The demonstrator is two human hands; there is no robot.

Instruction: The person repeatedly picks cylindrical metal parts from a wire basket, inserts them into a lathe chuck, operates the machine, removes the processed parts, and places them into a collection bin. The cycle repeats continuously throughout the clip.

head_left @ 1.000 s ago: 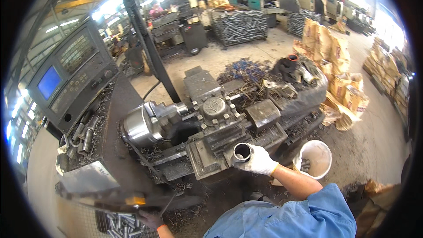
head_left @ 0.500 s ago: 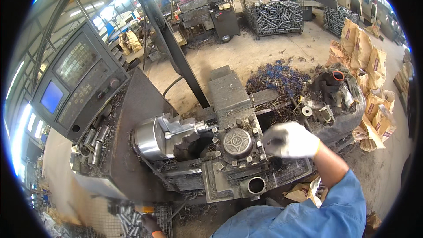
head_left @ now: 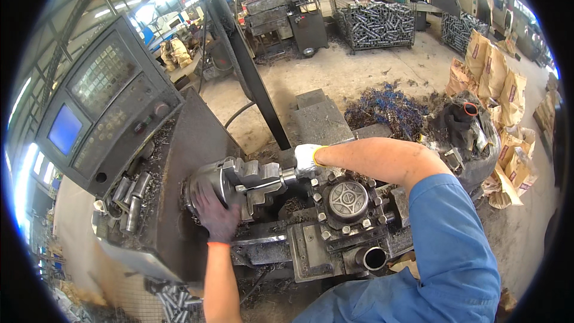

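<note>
My left hand (head_left: 218,212), in a dark glove with an orange cuff, lies on the round steel chuck (head_left: 206,182) of a lathe, its fingers stretched over the curved side. A shiny metal rod (head_left: 289,177) sticks out between the stepped chuck jaws (head_left: 257,173). At its outer end is my right hand (head_left: 307,158) in a white glove, closed about the rod as far as I can see. The fingertips are mostly hidden behind the hand. My right forearm passes over the tool post (head_left: 347,200), which has a round cap ringed by bolts.
A control panel (head_left: 98,101) with a blue screen stands left. Metal cylinders (head_left: 136,197) lie on the ledge below it. Tangled metal shavings (head_left: 388,107) pile behind the lathe. Paper sacks (head_left: 499,78) stand right, and a wire bin (head_left: 376,26) of metal parts stands farther back.
My right hand has moved left from beside the tool post to the rod's end. My left hand has risen from the basket of metal parts at lower left onto the chuck.
</note>
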